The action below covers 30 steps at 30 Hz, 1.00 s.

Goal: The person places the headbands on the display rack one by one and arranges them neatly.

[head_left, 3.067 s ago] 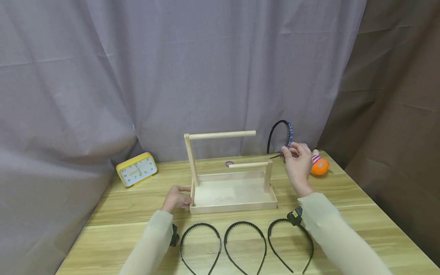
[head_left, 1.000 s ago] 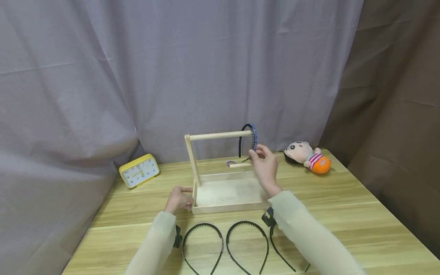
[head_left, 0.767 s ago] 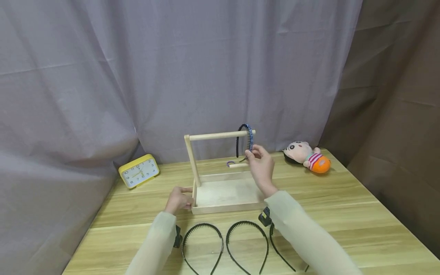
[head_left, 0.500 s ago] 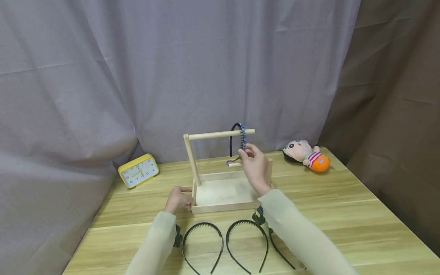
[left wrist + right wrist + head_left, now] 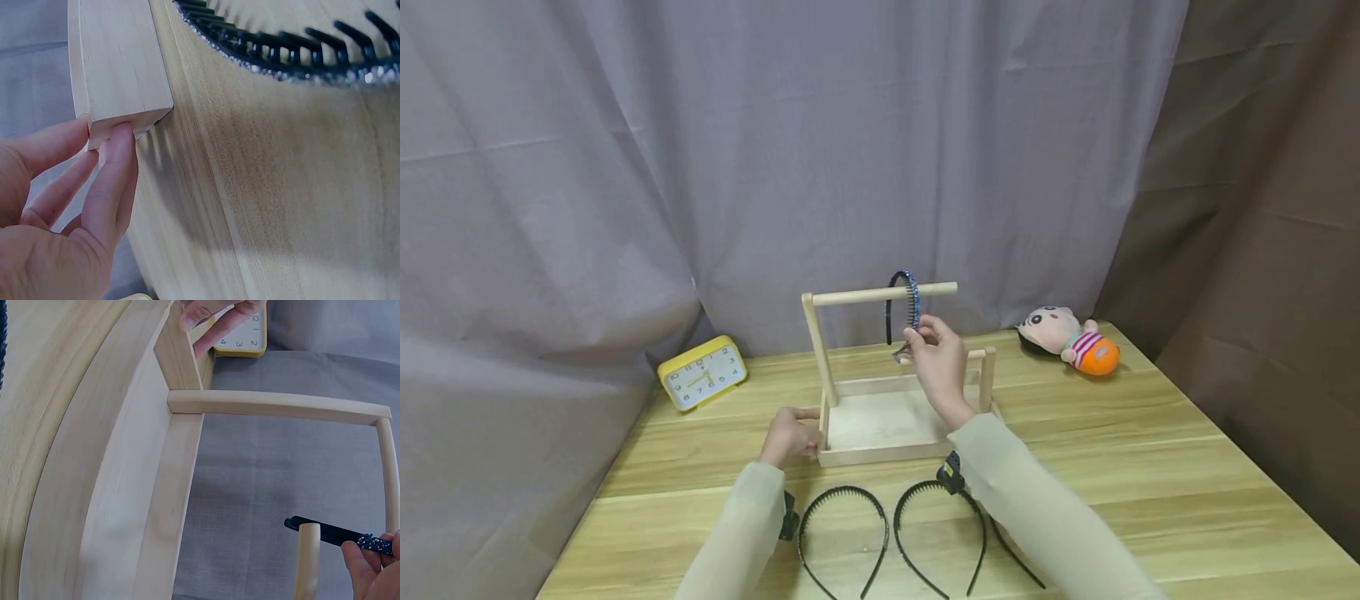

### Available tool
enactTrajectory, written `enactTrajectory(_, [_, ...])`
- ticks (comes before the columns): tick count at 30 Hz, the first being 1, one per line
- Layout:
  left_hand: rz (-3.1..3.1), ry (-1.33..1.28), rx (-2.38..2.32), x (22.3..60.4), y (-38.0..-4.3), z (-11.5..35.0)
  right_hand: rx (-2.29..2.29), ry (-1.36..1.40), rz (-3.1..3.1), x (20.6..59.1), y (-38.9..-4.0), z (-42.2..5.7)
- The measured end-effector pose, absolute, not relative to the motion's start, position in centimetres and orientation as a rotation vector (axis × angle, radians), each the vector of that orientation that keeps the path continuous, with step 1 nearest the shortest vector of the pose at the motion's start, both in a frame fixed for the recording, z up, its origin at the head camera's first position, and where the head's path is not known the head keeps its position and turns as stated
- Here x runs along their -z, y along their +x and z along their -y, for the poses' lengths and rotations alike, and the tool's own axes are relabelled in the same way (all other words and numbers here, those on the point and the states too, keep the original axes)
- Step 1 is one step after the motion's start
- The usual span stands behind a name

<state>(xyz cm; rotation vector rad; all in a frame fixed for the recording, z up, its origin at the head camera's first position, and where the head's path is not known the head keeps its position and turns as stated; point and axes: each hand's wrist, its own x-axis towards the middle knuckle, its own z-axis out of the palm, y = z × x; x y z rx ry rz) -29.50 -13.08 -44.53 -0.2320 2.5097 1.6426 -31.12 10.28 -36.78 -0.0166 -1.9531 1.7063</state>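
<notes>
My right hand pinches one leg of a blue-glitter toothed headband, whose arch hangs around the upper rod of a wooden stand. The lower rod lies just beneath; in the right wrist view, a headband leg passes by that rod's end. My left hand grips the left end of the stand's tray. In the left wrist view, thumb and fingers pinch the tray's corner.
Three black toothed headbands lie in front of the tray: a left one, a middle one and a right one partly under my sleeve. A yellow clock stands left, a plush doll lies right. Behind hangs a grey curtain.
My right hand has carried the blue headband leftward from beside the stand, over the upper rod's free end and along it to about mid-rod. My left hand keeps its grip on the tray.
</notes>
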Motion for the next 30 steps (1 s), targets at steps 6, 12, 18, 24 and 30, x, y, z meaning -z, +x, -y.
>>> enactTrajectory(6, [-2.513, -0.227, -1.638, 44.7, -29.7, 13.1, -1.689, -0.008, 1.954, 37.0, -31.2, -9.6])
enactTrajectory(12, [-2.511, -0.228, -1.646, 44.8, -29.8, 13.1, -1.714, 0.019, 1.942, 37.1, -31.2, -8.7])
enactTrajectory(18, [-2.51, -0.218, -1.656, 44.7, -29.7, 13.1, -1.67, 0.019, 1.969, 36.9, -31.0, -8.0])
enactTrajectory(24, [-2.509, -0.211, -1.67, 44.6, -29.4, 13.0, -1.65, 0.042, 1.983, 36.8, -30.9, -7.3])
enactTrajectory(30, [-2.504, -0.217, -1.669, 44.7, -29.6, 13.1, -1.633, 0.073, 1.986, 36.7, -31.0, -6.7])
